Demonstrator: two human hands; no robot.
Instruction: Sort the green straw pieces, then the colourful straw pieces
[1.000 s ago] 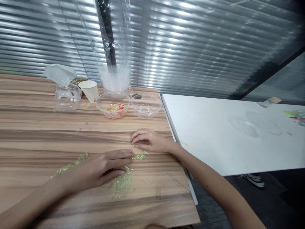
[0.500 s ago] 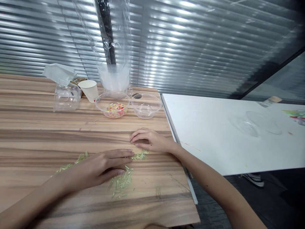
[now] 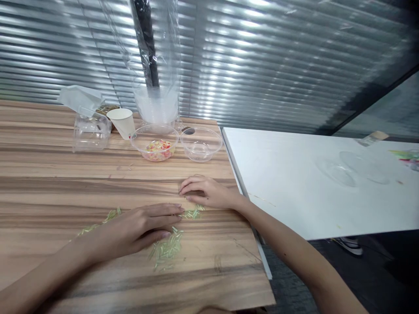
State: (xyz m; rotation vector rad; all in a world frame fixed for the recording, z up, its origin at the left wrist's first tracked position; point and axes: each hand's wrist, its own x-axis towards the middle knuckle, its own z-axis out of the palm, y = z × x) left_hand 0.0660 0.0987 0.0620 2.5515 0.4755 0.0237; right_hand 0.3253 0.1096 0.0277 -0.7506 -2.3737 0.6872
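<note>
Small pale green tube beads (image 3: pixel 166 249) lie scattered on the wooden table (image 3: pixel 49 174). My left hand (image 3: pixel 137 229) lies flat on them, fingers stretched out toward the right. My right hand (image 3: pixel 204 192) rests palm down just beyond, its fingers curved and touching the table beside a small clump of beads (image 3: pixel 194 213). Neither hand holds anything I can see. More beads (image 3: pixel 98 223) trail off to the left behind my left wrist.
At the back stand a clear bowl of coloured beads (image 3: pixel 157 144), an empty clear bowl (image 3: pixel 200 144), a paper cup (image 3: pixel 122 123), a clear box (image 3: pixel 91 131) and a bagged stack of bowls (image 3: pixel 157 104). A white table (image 3: pixel 294 183) adjoins on the right.
</note>
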